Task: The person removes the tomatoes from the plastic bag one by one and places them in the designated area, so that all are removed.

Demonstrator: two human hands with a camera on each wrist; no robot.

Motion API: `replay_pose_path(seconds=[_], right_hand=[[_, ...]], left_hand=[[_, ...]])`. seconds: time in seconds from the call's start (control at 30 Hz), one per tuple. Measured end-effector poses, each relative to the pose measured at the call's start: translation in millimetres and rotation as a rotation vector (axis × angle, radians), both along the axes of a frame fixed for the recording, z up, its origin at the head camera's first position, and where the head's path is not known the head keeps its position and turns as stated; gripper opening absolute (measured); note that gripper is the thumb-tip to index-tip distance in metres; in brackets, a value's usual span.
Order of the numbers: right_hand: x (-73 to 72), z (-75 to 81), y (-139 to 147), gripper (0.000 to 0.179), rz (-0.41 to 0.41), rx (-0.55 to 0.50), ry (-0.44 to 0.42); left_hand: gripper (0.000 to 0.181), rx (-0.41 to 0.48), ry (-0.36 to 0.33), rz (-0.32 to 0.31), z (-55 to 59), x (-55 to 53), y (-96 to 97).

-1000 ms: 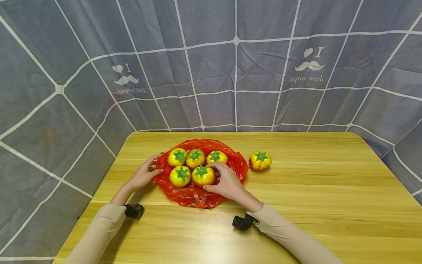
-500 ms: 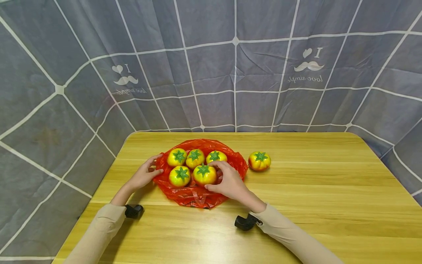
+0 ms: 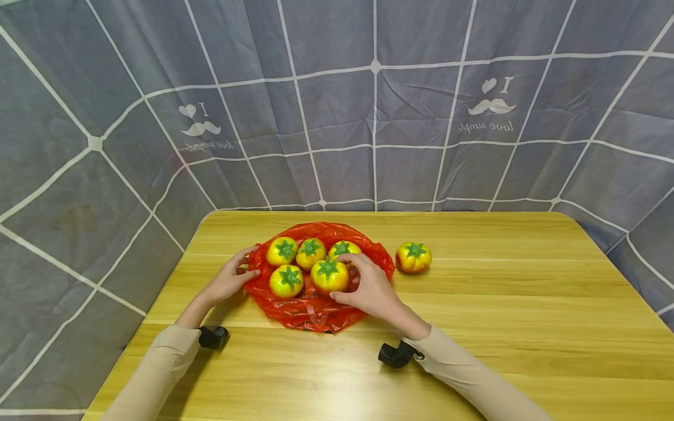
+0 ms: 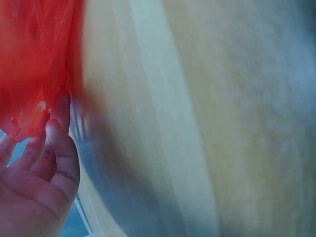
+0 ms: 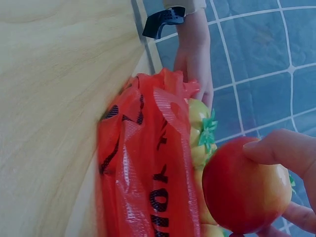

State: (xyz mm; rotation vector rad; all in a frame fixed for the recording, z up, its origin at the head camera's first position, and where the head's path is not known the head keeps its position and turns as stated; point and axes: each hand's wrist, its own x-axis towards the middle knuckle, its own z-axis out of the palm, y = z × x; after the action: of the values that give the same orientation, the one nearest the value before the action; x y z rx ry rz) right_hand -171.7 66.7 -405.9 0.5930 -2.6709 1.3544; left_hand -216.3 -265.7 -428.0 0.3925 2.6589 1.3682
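In the head view an open red plastic bag [image 3: 316, 316] lies on the table with several yellow tomatoes [image 3: 286, 281] with green star-shaped tops inside. My right hand [image 3: 371, 289] holds one tomato [image 3: 329, 276] between thumb and fingers, over the bag's front right part. From the right wrist this tomato [image 5: 242, 190] shows a red underside, raised above the bag's edge. My left hand [image 3: 229, 280] grips the bag's left rim; in the left wrist view its fingertips meet the red plastic [image 4: 34, 74].
One more tomato [image 3: 413, 258] sits on the wooden table [image 3: 500, 304], just right of the bag. Behind the table hangs a grey curtain [image 3: 337, 117] with white lines. Black wrist mounts [image 3: 397, 355] stick out below both sleeves.
The right hand has moved slightly right, and the tomato in it has risen a little from the others. The left hand stays at the bag's left rim.
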Motion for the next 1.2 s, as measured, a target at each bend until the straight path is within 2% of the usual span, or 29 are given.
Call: replay_pose_path(seconds=[0.33,0.7,1.2], right_hand=[[1.1,6.2,2,0.063,-0.015,-0.003,-0.016],[4.2,8.7,13,0.062,-0.010,0.021,0.051],[10.1,7.6,33,0.064,0.024,-0.016,0.085]], left_hand=[[0.057,0.009,-0.013,0.001,-0.3,-0.7,-1.5],[0.058,0.022,-0.012,-0.011,2.4,-3.9,-0.5],[0.058,0.027,-0.023,-0.003,0.4,0.6,-2.1]])
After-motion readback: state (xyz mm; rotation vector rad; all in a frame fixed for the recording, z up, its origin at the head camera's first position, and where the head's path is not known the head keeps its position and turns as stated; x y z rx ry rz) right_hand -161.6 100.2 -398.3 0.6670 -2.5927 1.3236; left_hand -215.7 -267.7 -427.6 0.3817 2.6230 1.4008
